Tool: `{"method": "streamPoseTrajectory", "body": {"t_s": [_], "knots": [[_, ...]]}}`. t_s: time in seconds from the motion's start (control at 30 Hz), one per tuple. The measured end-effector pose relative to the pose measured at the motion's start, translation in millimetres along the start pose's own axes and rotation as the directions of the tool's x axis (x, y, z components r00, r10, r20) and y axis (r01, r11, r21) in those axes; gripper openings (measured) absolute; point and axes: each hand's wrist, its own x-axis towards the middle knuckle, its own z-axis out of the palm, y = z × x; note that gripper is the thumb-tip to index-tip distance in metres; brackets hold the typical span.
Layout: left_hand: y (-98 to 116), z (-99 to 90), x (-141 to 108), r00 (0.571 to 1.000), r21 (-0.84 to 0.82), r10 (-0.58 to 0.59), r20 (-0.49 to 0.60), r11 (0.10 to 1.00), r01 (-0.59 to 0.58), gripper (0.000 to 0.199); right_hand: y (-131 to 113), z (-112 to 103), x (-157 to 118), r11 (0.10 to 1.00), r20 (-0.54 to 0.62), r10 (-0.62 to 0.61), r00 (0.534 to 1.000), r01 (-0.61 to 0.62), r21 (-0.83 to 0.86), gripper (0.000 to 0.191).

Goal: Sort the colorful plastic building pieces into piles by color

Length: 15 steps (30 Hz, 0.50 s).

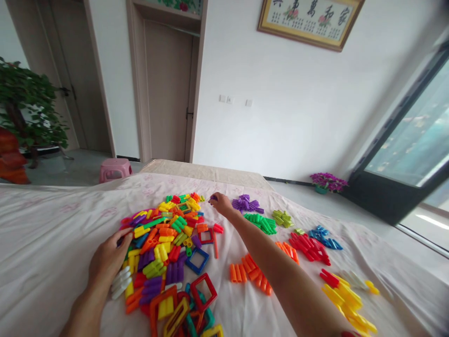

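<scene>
A large mixed pile of plastic building pieces (pixel 164 238) in many colours lies in front of me. My left hand (pixel 108 256) is at the pile's left edge, fingers closed around a dark, purplish building piece (pixel 120 241) that is mostly hidden. Beyond the pile, my right hand (pixel 222 205) pinches a small purple building piece (pixel 212 199). Just right of that hand lies a heap of purple pieces (pixel 246 203). Green pieces (pixel 261 223) are grouped under my right forearm's far side, and orange pieces (pixel 250 271) on its near side.
Further right lie olive pieces (pixel 282 218), blue pieces (pixel 324 237), red pieces (pixel 310 248) and yellow pieces (pixel 347 299). Square frames (pixel 203 291) lie at the pile's near end. A pale cloth (pixel 63 262) covers the surface. Behind it stands a pink stool (pixel 115 169).
</scene>
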Motion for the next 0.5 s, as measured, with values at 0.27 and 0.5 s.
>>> {"method": "streamPoseTrajectory", "body": {"t_s": [0.27,0.5], "knots": [[-7.6,4.5,5.0,1.0,0.01,0.003,0.008,1.0,-0.003,0.058,98.4,-71.9,-23.9,0.956,-0.188,0.287,0.939,-0.293,-0.001,0.028],[-1.5,1.0,0.9,1.0,0.009,0.014,0.007,1.0,-0.014,0.057,73.9,-73.9,-32.9,0.979,-0.268,0.202,0.942,-0.197,0.045,0.046]]}}
